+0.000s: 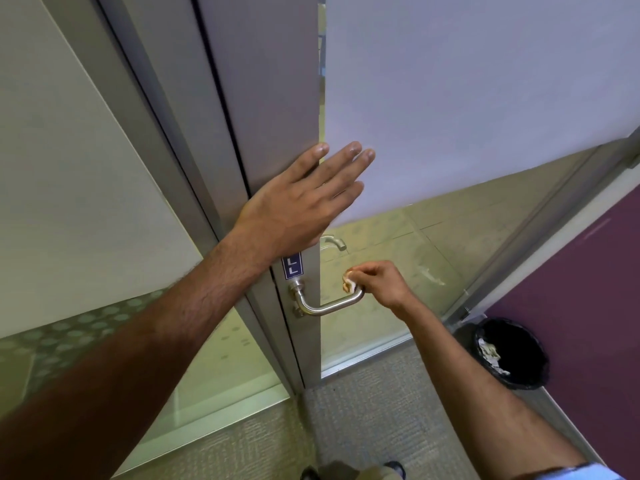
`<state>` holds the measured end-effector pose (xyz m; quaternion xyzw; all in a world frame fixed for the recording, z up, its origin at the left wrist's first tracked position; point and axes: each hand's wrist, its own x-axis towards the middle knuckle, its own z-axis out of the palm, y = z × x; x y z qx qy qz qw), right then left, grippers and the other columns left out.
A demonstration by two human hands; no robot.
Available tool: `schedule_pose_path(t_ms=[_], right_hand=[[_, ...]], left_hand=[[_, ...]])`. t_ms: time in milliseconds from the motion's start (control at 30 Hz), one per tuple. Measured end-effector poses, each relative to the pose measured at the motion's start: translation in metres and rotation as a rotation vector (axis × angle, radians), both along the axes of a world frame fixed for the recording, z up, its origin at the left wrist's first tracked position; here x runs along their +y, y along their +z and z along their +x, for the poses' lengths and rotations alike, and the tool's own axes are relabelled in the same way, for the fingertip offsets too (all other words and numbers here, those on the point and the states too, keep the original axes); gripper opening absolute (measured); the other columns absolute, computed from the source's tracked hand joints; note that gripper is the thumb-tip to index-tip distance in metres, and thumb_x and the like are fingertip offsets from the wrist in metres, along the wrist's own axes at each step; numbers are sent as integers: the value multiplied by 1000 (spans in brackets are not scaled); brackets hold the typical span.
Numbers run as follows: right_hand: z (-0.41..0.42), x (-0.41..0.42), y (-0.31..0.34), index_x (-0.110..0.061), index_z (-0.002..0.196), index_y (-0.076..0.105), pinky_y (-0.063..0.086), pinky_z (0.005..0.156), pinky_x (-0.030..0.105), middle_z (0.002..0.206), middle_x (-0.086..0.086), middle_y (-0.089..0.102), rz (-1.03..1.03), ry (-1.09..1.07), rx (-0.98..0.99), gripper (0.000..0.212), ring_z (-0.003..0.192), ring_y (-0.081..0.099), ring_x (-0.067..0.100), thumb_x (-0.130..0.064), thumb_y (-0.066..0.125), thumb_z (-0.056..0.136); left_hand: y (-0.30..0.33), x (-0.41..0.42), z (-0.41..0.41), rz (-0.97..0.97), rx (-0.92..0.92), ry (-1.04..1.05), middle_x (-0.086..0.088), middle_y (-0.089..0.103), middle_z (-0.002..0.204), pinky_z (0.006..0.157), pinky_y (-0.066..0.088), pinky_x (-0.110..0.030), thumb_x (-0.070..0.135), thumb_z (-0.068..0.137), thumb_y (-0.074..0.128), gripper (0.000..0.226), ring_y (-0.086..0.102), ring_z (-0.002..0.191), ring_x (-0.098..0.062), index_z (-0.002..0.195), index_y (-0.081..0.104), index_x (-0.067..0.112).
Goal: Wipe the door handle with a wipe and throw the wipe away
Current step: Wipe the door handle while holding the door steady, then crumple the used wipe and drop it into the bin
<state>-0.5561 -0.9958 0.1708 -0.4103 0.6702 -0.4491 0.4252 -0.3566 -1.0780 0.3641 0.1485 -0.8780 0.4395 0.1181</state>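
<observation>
A brushed-metal lever door handle (323,306) sticks out to the right from the edge of a grey door (263,98). My right hand (381,284) pinches a small crumpled white wipe (349,284) against the handle's free end. My left hand (304,199) lies flat with fingers spread on the door edge above the handle. A black bin (512,355) with crumpled paper inside stands on the floor at the lower right.
A second handle (334,242) shows on the door's far side. A blue label (292,266) sits above the near handle. A purple wall (581,289) rises at the right, a frosted glass panel (69,168) at the left. My shoes (356,471) stand on carpet.
</observation>
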Motion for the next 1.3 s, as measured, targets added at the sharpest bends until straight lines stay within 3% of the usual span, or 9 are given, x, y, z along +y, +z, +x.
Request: schedule_pose_path(t_ms=[67,200,267,567,700,867,1133,1200,1300], right_hand=[[6,-4,1,-11,71,82,56,65,29,74,7,80,32,-8,55,15,67,70,14,-6,71,81],[10,3,-6,-4,71,80,64,74,38,81,21,79,-3,-338,-212,7,75,76,27,-7,81,65],[7,12,-12,-3,73,79,64,78,41,88,23,78,-10,-413,-324,6,80,75,32,-7,84,71],[46,49,-36,-4,73,68,62,68,28,66,5,71,-80,-636,-533,17,76,70,22,5,73,86],[68,64,-36,-14,66,66,65,71,37,70,4,76,-154,-482,-464,26,78,76,27,-1,79,84],[54,73,-10,-8,75,67,64,75,42,62,-1,68,-228,-410,-376,19,71,73,23,-11,85,80],[18,82,36,-24,101,71,60,63,32,79,4,76,-426,-376,-264,19,77,71,18,-12,77,87],[2,87,47,-29,112,71,60,58,33,84,6,78,-452,-379,-192,28,80,72,19,-12,74,90],[-29,100,57,-27,105,77,58,53,31,92,4,79,-473,-414,-172,25,84,72,20,-6,71,92]], left_hand=[[-1,-1,0,-12,11,-7,-17,6,174,127,3,-51,19,100,41,52,10,160,-33,151,40,14],[-3,-1,-1,-17,33,-28,-15,9,174,127,6,-50,18,100,43,48,12,160,-32,148,45,14],[-3,-1,-2,-21,44,-37,-14,12,173,128,7,-49,19,100,44,47,15,160,-31,147,47,15],[-3,-1,-1,-20,24,-27,-15,10,174,127,9,-50,20,100,44,50,13,160,-31,150,44,15],[-2,-1,-1,-11,13,-24,-15,8,174,127,8,-50,18,99,45,52,12,160,-32,151,43,15],[-2,0,1,29,18,-20,-14,8,174,128,5,-50,16,100,46,53,12,160,-31,153,42,15],[-9,36,-30,379,142,-120,-14,37,165,124,18,-51,26,84,76,71,30,155,-32,151,54,18],[-17,46,-48,528,150,-145,-10,37,166,124,22,-50,28,87,75,72,30,155,-30,154,51,20],[-34,58,-83,792,139,-147,-6,33,168,126,24,-49,30,96,67,69,25,158,-27,160,42,22]])
